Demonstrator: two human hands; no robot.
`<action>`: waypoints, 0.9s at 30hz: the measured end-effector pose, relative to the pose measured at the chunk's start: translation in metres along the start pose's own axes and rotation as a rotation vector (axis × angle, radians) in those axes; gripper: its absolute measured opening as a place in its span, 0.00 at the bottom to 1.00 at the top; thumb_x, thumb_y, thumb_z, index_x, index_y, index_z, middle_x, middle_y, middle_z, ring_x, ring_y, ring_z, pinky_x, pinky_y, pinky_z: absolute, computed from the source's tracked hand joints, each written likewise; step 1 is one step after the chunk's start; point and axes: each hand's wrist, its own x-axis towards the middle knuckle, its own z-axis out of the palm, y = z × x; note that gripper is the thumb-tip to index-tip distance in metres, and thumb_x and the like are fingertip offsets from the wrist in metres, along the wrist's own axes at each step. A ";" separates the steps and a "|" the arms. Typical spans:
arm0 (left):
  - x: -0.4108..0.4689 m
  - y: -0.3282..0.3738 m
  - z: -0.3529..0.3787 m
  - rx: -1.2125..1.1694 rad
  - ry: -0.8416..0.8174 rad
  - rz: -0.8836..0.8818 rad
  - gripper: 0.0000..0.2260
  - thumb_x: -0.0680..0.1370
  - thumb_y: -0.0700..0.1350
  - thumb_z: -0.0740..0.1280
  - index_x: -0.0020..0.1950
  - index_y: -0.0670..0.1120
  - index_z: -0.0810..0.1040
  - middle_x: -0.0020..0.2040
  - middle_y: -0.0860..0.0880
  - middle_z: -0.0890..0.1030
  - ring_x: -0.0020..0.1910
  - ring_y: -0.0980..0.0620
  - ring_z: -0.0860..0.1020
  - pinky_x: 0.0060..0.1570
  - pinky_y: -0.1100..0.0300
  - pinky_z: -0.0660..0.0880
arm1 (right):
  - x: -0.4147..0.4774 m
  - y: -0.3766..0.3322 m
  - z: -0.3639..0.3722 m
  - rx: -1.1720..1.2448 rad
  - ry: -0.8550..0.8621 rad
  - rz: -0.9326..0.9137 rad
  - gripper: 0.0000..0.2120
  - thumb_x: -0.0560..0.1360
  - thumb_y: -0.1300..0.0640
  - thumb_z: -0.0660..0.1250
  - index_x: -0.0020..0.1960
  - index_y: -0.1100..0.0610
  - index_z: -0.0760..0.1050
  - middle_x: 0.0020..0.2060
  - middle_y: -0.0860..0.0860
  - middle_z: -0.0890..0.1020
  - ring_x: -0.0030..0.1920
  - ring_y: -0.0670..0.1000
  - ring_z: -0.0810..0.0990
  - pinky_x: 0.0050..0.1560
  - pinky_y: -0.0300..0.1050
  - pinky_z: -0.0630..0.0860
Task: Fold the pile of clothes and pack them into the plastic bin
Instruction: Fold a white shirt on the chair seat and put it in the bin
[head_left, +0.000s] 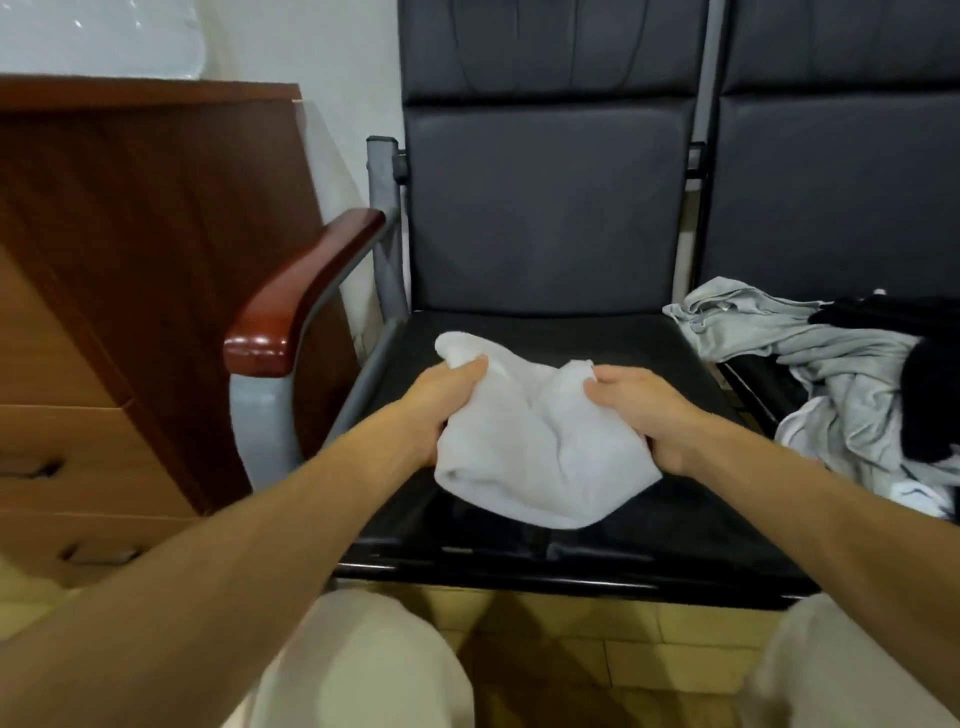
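Head view, single frame. While both hands hold it, the cloth (540, 447) hangs bunched just above the seat (519, 322), at frame centre. It is white, soft and crumpled, not yet folded flat.

Orientation: the long axis runs left to right across the frame, from hand to hand. The top edge shows two humps, one at the upper left and one at the upper right, with a dip between them. The lower edge sags to a blunt point aimed at the bottom of the frame, slightly right of centre.

Left hand (441, 400): grips the cloth's left end. The thumb (470, 366) lies on top beside the left hump, and the remaining fingers are curled under the fabric, hidden.

Right hand (639, 410): grips the right end. Its fingers (597, 387) are curled into the right hump, and fabric passes below the palm.

Cloth relative to fingers: its bulk lies between the hands and below them, and both humps stand above the fingertips.

Surroundings: the pile (852, 364) of grey, black and white garments lies loose at the right edge, on the neighbouring seat, apart from the cloth. An armrest (306, 291) is at left, with a cabinet (130, 234) beyond it. Knees (363, 665) in pale trousers fill the bottom.
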 end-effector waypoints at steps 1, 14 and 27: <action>-0.007 0.008 -0.012 -0.013 0.016 0.074 0.21 0.81 0.52 0.62 0.73 0.46 0.67 0.65 0.44 0.76 0.44 0.50 0.76 0.39 0.56 0.73 | -0.006 -0.014 0.009 0.020 -0.023 -0.049 0.09 0.81 0.58 0.61 0.54 0.54 0.79 0.51 0.53 0.83 0.51 0.53 0.82 0.47 0.47 0.79; -0.155 -0.067 -0.237 0.092 0.535 0.387 0.06 0.83 0.52 0.56 0.59 0.57 0.69 0.51 0.56 0.79 0.48 0.57 0.79 0.44 0.59 0.77 | -0.063 -0.089 0.250 -0.414 -0.360 -0.610 0.23 0.82 0.59 0.58 0.76 0.57 0.61 0.73 0.49 0.65 0.72 0.51 0.64 0.66 0.39 0.60; -0.301 -0.335 -0.327 -0.196 0.847 -0.158 0.11 0.83 0.45 0.57 0.64 0.56 0.67 0.55 0.49 0.79 0.51 0.48 0.80 0.48 0.43 0.80 | -0.154 0.072 0.467 -0.622 -0.967 -0.513 0.20 0.82 0.61 0.57 0.74 0.58 0.65 0.72 0.53 0.68 0.72 0.54 0.66 0.70 0.43 0.61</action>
